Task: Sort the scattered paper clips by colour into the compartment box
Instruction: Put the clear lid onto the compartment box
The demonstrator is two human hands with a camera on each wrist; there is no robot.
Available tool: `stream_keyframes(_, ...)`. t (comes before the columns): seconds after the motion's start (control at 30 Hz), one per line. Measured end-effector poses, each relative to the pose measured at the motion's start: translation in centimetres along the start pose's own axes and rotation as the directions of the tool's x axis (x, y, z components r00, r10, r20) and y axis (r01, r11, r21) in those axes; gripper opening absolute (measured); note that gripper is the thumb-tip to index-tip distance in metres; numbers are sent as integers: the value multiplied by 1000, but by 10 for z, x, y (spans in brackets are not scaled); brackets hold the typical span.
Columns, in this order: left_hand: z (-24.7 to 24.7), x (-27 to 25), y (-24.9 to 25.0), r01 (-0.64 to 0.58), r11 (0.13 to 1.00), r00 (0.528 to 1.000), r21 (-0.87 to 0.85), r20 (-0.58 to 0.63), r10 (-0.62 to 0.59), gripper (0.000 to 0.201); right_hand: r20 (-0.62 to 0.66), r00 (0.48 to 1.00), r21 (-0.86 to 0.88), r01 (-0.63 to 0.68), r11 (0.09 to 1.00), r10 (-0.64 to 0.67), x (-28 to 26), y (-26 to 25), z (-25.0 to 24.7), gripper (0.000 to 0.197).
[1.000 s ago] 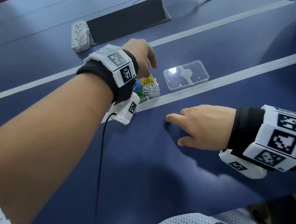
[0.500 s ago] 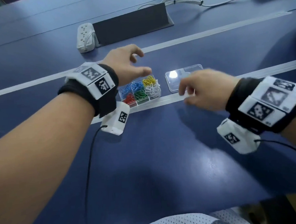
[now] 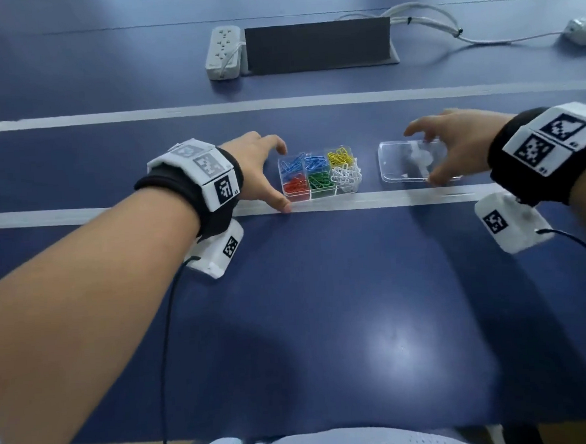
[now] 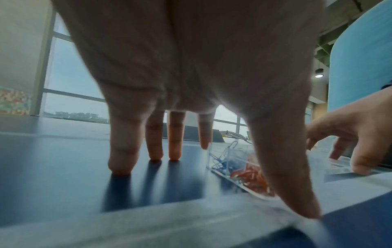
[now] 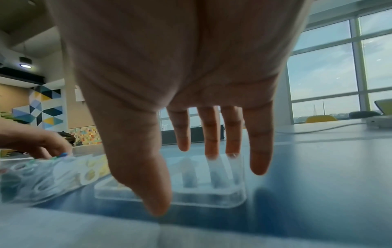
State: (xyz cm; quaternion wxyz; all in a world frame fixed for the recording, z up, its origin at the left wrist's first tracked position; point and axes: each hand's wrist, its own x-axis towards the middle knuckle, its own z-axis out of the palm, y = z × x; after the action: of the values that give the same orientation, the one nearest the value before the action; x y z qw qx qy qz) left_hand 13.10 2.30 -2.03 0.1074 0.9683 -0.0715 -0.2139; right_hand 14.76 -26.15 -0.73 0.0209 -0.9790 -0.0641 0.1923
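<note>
The blue table [image 3: 324, 305] is bare of loose clips as far as I can see; they sit sorted in the compartment box [image 3: 319, 175], which stands on the table's near white tape line: blue in two rear cells, yellow beside them, red, green and white in front. It is thin, clear, hard plastic, light and likely to skid, so I'd brace it by its end wall. My left hand [image 3: 257, 170] brackets that left end, fingers spread and straight, thumb tip down on the tape by the near corner. The lid [image 3: 408, 161] lies flat just right of the box, slick and shallow; best pinched by opposite rims. My right hand [image 3: 451, 143] arches over it, fingers apart; thumb at the near rim, possibly touching. The white clips [image 3: 345, 176] heap above their cell, springy wire that may catch a closing lid.
</note>
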Motion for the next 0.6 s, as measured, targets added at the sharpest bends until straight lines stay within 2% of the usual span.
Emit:
stream_keyframes(0.1,-4,3,-4,4,999,1000,34,-16,-4,75,-94,995,69,22,997,-15,-4,-3,-15,76)
stream_keyframes(0.17,-5,5,-3,8,999,1000,50,-6,-8,73,-121,990,120,86,989,-71,-7,-17,-21,72)
stream_keyframes(0.33,2,6,5,35,994,999,100,21,-37,91,-31,962,77,273,959,-271,-4,-70,-17,73)
stream_keyframes(0.6,3,9,3,31,999,999,45,-9,-31,84,30,948,10,316,949,-316,8,-98,-8,72)
